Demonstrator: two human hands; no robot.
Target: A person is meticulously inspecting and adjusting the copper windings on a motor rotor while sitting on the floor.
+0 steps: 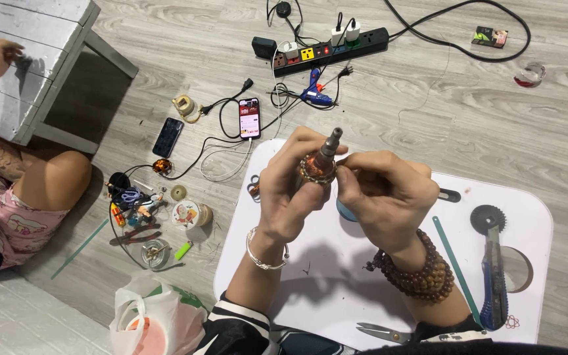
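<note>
A small white worktop (527, 217) with rounded corners sits low over a grey wood-plank floor (428, 98). On the floor beyond it lies a black power strip (330, 49) with several plugs in it, a blue glue gun (315, 92), and two phones (249, 118), one lit and on a cable. To the left is a scatter of small tools, a green lighter (183, 250) and a round tin, and another person sits there beside a white bench (41, 39), one hand raised to it.

Over the worktop, the left hand (290, 190) has its fingers wrapped round a motor armature (322, 164), copper windings showing and the steel shaft pointing up and away. The right hand (382, 190) pinches at the windings with closed fingers; what it grips there is too small to tell. A blue round thing under the hands is mostly hidden.

On the worktop's right lie a blue utility knife (494, 283), a dark toothed disc (488, 218) and a thin green strip. Scissors (382, 332) are cut off at the near edge. A white plastic bag (146, 322) on the floor holds something orange, hard to make out.
</note>
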